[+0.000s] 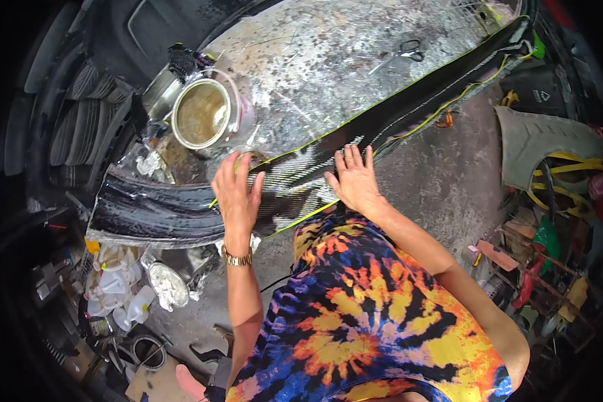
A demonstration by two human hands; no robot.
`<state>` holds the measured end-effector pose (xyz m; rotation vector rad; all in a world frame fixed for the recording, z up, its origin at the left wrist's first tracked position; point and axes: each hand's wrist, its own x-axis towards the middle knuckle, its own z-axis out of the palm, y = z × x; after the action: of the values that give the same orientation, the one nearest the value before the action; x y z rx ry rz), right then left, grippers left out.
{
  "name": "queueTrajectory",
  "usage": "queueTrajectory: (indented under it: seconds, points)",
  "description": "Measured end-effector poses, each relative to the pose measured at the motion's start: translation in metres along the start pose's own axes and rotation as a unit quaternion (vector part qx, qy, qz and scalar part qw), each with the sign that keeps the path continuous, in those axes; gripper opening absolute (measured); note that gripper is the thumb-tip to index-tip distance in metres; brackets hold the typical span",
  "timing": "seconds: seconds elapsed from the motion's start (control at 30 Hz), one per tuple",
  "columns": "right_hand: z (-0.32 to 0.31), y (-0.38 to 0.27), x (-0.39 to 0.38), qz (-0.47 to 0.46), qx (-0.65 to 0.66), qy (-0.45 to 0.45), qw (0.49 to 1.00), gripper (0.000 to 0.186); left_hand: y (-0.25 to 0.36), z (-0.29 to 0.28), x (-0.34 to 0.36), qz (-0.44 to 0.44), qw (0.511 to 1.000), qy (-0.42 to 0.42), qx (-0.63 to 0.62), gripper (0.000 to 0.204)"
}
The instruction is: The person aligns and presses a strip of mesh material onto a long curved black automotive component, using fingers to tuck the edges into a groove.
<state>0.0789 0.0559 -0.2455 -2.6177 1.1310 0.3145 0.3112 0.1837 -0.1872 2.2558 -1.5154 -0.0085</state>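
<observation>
A long strip of black woven cloth, like carbon fibre, with yellow edge threads (409,110) runs from the middle to the far right. It lies over a long part whose dark, glossy curved end (157,208) shows bare at the left. My left hand (238,191) rests on the cloth's left end, fingers stretched out. Flat on the cloth farther right lies my right hand (356,179), its fingers spread. Neither hand grips anything that I can see. Under the palms the weave is hidden.
An open tin (202,114) stands on the spattered worktable (281,60), beyond my left hand. Black-handled scissors (409,51) lie farther back. Plastic containers (117,281) and a white-crusted bowl (169,285) are at the lower left. A grey moulded panel (526,144) is at the right.
</observation>
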Motion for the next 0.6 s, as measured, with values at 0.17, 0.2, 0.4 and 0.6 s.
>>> queueTrajectory:
  seconds: [0.17,0.2,0.4,0.6]
  points:
    - [0.005,-0.003,-0.001,-0.015,0.011,0.015,1.0,0.069,-0.025,-0.036,-0.045,-0.183,0.982,0.033,0.039,0.041]
    - [0.004,-0.005,-0.001,-0.017,0.011,0.013,1.0,0.069,-0.028,-0.038,-0.05,-0.186,0.981,0.035,0.045,0.041]
    - [-0.002,-0.006,-0.004,-0.022,0.006,0.003,1.0,0.067,-0.036,-0.028,-0.064,-0.257,0.964,-0.019,0.069,0.035]
    - [0.001,-0.007,-0.005,-0.023,-0.005,0.007,1.0,0.068,-0.041,-0.028,-0.061,-0.223,0.971,-0.029,0.085,0.022]
